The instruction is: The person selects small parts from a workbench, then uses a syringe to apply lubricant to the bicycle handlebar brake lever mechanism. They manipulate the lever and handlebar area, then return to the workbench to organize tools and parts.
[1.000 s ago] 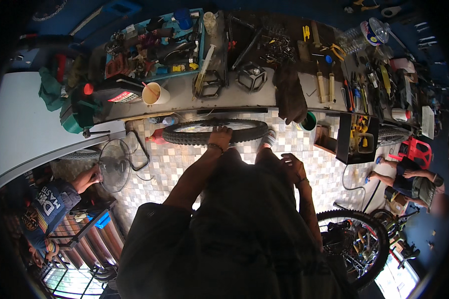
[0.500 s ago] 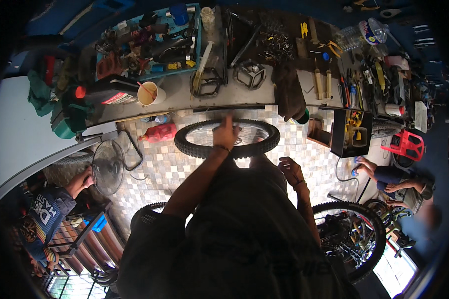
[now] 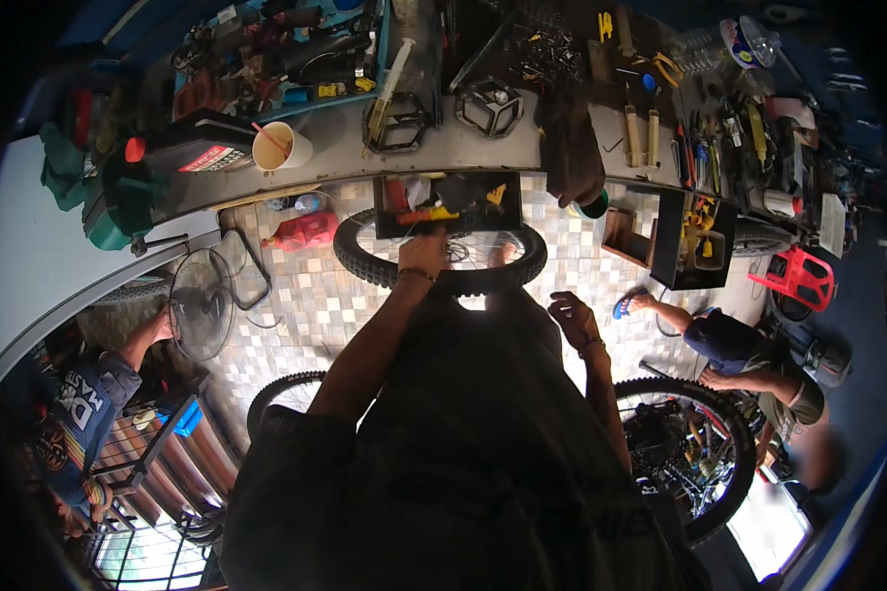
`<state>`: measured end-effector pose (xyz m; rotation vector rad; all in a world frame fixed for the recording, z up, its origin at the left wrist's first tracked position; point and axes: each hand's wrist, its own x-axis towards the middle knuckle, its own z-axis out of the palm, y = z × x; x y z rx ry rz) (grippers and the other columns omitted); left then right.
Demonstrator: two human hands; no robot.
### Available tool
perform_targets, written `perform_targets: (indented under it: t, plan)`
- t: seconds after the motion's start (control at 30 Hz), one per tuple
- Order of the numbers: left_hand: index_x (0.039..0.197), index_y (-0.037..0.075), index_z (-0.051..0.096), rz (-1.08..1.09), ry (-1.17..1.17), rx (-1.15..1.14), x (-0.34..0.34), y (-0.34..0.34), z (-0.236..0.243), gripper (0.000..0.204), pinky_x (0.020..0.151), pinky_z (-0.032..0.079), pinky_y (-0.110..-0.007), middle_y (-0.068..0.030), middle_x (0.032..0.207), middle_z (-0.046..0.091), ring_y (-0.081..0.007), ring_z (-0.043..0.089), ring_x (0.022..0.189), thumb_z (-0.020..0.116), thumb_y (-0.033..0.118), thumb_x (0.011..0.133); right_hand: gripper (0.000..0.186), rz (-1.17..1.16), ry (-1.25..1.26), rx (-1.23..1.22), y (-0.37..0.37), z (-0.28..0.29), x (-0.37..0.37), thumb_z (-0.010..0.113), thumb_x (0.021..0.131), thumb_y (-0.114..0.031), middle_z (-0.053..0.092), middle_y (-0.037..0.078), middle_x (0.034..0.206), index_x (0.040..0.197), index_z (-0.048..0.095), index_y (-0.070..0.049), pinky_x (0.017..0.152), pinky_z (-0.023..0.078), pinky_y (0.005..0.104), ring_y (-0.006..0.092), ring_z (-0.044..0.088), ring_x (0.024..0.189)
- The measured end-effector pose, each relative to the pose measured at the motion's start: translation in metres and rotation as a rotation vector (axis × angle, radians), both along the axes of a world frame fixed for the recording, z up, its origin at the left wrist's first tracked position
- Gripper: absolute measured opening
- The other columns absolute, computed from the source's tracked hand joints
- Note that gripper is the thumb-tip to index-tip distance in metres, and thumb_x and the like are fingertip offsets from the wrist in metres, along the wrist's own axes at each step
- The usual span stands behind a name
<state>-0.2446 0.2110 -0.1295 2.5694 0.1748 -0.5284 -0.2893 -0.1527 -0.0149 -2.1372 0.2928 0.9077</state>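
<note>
My left hand point(image 3: 423, 255) is at the near front edge of a dark drawer point(image 3: 447, 232) under the workbench, its fingers closed on that edge. Inside the pulled-out drawer lie yellow, red and pale items, too small to name. Below the drawer and partly hidden by it is a bicycle wheel point(image 3: 346, 258) with a knobby black tyre, in front of my legs. My right hand point(image 3: 574, 317) hangs to the right of the wheel, fingers loosely bent and apart, with nothing in it.
On the workbench point(image 3: 340, 148) stand a paper cup point(image 3: 280, 148), a black bottle point(image 3: 199, 146), two pedals point(image 3: 490, 108) and a dark cloth point(image 3: 571, 148). A second open drawer point(image 3: 694, 241) is at right. One person sits left by a fan point(image 3: 202, 303), another right by a bicycle point(image 3: 685, 453).
The drawer has come out from under the bench toward me, with my left hand on its front. The person at right has stretched a leg toward the middle.
</note>
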Motion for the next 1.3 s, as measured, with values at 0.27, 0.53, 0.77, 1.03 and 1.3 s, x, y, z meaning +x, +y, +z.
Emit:
perform_targets:
  t: [0.27,0.53,0.77,1.03,1.3]
  plan:
    - [0.121,0.021,0.076,-0.061,0.197,-0.009,0.041,-0.007,0.041,0.039,0.092,0.059,-0.053,-0.017,0.117,0.076,-0.0388,0.074,0.108,0.071,0.052,0.097,0.035,0.005,0.0,0.022,-0.001,0.002,0.007,0.069,0.1,-0.014,0.079,0.008,0.108,0.134,0.068,-0.006,0.091,0.061,0.0378,0.0236,0.076,0.102]
    - [0.143,0.01,0.058,-0.049,0.049,0.11,0.098,-0.039,0.003,0.061,0.106,0.055,-0.053,-0.0196,0.136,0.066,-0.0425,0.065,0.127,0.077,0.041,0.094,0.035,-0.065,-0.014,0.033,-0.011,0.021,0.009,0.068,0.099,-0.011,0.079,0.01,0.107,0.133,0.069,-0.006,0.089,0.061,0.0377,0.0243,0.076,0.1]
    - [0.144,0.008,0.065,-0.003,0.155,-0.227,0.064,0.014,0.042,0.055,0.114,0.047,-0.046,-0.0201,0.139,0.07,-0.0416,0.063,0.133,0.066,0.048,0.105,0.038,-0.078,0.078,0.058,-0.048,-0.012,-0.015,0.075,0.099,-0.025,0.078,0.008,0.111,0.134,0.071,-0.011,0.091,0.06,0.0386,0.0241,0.075,0.104]
    - [0.152,0.002,0.053,0.707,0.437,-1.448,-0.056,0.059,0.16,0.058,0.091,0.066,-0.043,-0.0106,0.13,0.069,-0.0243,0.072,0.111,0.072,0.026,0.104,0.034,-0.058,0.014,0.0,-0.094,-0.082,-0.001,0.076,0.099,-0.022,0.08,0.011,0.107,0.129,0.071,-0.008,0.09,0.06,0.0401,0.0246,0.075,0.103]
    - [0.163,0.006,0.031,0.478,0.242,-1.647,-0.037,0.017,0.241,0.075,0.1,0.062,-0.057,-0.0197,0.143,0.061,-0.036,0.071,0.121,0.069,0.031,0.105,0.037,-0.152,-0.249,0.233,-0.002,-0.024,0.015,0.074,0.102,-0.024,0.079,0.016,0.112,0.131,0.068,0.0,0.092,0.061,0.0414,0.0272,0.077,0.103]
